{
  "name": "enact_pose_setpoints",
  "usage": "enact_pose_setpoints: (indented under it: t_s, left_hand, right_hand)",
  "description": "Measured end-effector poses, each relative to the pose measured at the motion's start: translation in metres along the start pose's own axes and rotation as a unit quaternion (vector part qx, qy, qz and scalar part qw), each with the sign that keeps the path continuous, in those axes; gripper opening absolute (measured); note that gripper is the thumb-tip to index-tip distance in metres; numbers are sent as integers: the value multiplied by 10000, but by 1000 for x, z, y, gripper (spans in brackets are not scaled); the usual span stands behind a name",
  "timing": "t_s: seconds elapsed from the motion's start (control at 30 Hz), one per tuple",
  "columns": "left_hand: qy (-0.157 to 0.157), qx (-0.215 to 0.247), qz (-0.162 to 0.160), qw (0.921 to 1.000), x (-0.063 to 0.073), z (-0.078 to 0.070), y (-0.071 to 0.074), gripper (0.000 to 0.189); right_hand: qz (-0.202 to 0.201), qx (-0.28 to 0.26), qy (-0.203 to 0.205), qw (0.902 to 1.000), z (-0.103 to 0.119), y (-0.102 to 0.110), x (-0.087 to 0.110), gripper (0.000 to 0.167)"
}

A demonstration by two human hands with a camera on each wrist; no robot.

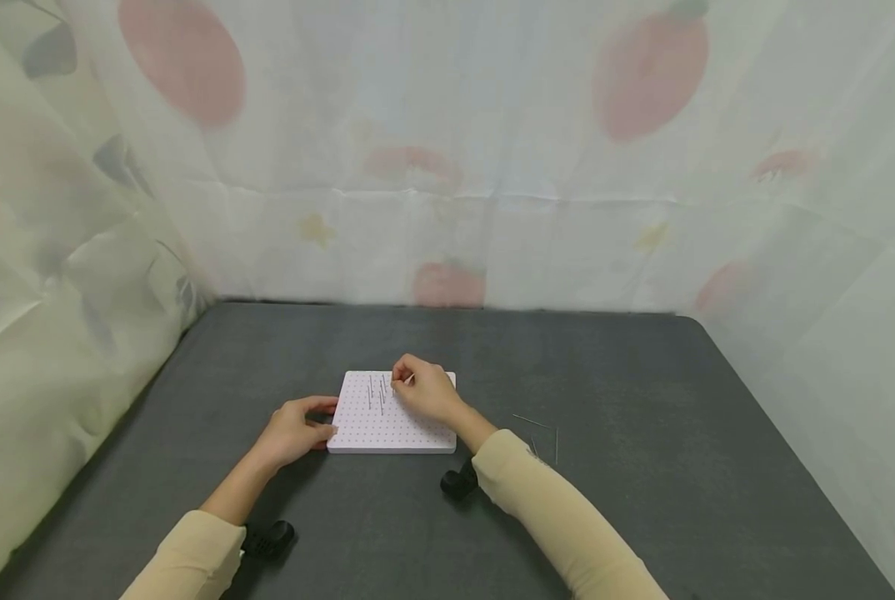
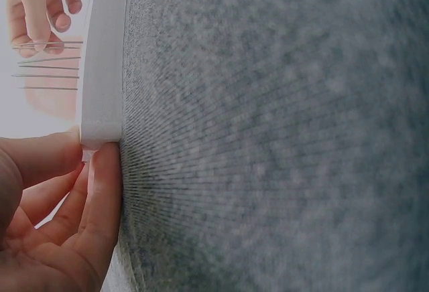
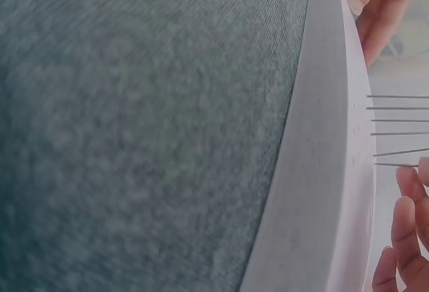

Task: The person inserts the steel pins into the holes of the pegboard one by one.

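A white square board (image 1: 391,433) with a grid of small holes lies on the grey table. Several thin metal pins (image 1: 382,403) stand upright in its upper left part. My left hand (image 1: 292,432) holds the board's left edge, with the thumb at the upper edge and fingers along the side in the left wrist view. Over the back of the board, my right hand (image 1: 427,392) pinches a thin metal pin between thumb and forefinger. In the right wrist view that pin (image 3: 385,165) has its lower end at the board's surface, beside the row of standing pins.
To the right of the board, a few loose metal pins (image 1: 556,447) lie on the table (image 1: 627,500). Black camera mounts (image 1: 271,540) hang at both wrists. Printed curtains (image 1: 522,167) enclose the back and sides of the table.
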State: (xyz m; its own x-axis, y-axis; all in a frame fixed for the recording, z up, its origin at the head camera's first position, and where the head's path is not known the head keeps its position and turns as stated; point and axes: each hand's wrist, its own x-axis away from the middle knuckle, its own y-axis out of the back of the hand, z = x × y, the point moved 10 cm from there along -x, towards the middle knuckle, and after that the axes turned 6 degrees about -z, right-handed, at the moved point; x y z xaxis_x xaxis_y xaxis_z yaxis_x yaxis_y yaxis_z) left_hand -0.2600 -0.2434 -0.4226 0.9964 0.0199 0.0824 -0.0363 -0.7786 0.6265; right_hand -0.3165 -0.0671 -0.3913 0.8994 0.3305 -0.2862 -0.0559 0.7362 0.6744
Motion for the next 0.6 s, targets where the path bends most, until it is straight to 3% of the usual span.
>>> enact_pose_setpoints:
  t_s: [0.6]
  left_hand:
    - [75,-22,13,10000,3,-1,-2,47]
  right_hand:
    - [57,195,298,9993,1,-5,0,4]
